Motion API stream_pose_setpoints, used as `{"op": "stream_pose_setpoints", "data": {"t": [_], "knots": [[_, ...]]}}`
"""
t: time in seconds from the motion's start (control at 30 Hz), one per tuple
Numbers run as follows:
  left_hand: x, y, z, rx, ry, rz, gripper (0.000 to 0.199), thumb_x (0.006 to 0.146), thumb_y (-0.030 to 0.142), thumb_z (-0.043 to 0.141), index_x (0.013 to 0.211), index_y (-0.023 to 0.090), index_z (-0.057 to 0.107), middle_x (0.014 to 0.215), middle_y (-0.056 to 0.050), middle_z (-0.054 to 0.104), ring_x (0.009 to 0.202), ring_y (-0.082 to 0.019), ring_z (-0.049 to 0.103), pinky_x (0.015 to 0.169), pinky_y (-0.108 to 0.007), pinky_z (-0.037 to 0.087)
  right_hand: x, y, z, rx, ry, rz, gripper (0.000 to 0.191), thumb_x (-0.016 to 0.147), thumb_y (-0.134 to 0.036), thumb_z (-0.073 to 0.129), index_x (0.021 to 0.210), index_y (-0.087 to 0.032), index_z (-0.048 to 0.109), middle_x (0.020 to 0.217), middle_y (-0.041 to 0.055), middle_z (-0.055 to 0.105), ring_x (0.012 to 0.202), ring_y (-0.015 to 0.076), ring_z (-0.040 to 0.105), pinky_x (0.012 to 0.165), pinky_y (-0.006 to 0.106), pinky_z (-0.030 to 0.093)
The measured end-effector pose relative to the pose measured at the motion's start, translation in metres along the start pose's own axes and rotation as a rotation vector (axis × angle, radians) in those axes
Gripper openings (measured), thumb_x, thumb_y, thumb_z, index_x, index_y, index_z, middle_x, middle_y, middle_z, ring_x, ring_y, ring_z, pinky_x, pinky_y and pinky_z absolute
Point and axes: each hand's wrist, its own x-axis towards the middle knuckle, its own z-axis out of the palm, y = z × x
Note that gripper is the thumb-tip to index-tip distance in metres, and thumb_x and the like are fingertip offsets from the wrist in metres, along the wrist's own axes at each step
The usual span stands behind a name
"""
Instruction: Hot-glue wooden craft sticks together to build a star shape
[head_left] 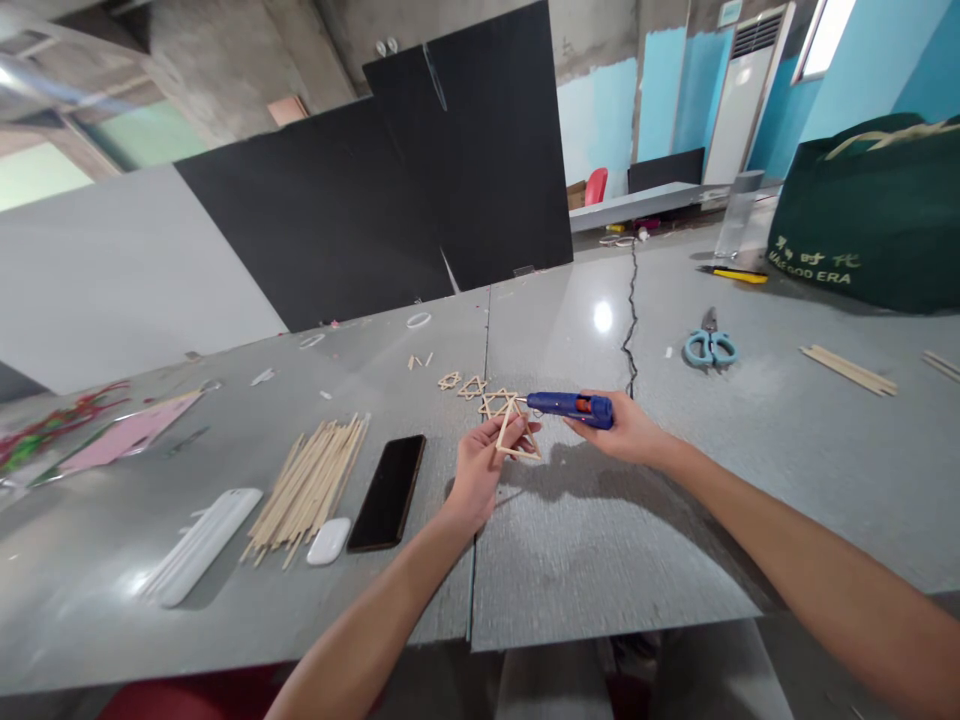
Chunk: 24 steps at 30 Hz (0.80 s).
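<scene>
My left hand point(481, 462) is closed on a triangle of thin wooden sticks point(517, 455), held just above the table. In my right hand point(630, 428) is a blue hot glue gun point(570, 406), its tip pointing left at the triangle's upper corner. Whether the tip touches the wood I cannot tell. Behind my left hand lie several six-pointed stars made of sticks, among them a small star point(448, 381), a middle-sized star point(472, 387) and a larger star point(495, 404) partly covered by the triangle and the fingers.
Left of my hands lie a phone point(388, 493), a white case point(328, 541), a bundle of wooden sticks point(309, 485) and white glue sticks point(206, 545). To the right are scissors point(710, 345), loose sticks point(849, 370), a yellow cutter point(739, 275) and a green bag point(870, 215). A black cord point(631, 310) crosses the table.
</scene>
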Motion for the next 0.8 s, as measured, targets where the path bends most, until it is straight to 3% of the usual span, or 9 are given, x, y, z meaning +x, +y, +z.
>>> {"op": "stream_pose_setpoints", "data": {"t": [0.8], "knots": [[0.0044,-0.0061,-0.0037,0.037,0.048,0.000,0.052,0.073,0.058,0.094,0.097,0.014,0.081,0.094,-0.012,0.082,0.068,-0.014,0.067,0.063,-0.027,0.039,-0.0013,0.0031,0.0000,-0.030,-0.029,-0.048,0.034,0.091,-0.052,0.071,0.081,-0.022,0.060,0.070,-0.0008,0.050,0.063,0.0152,0.044,0.056,0.029,0.037]]}}
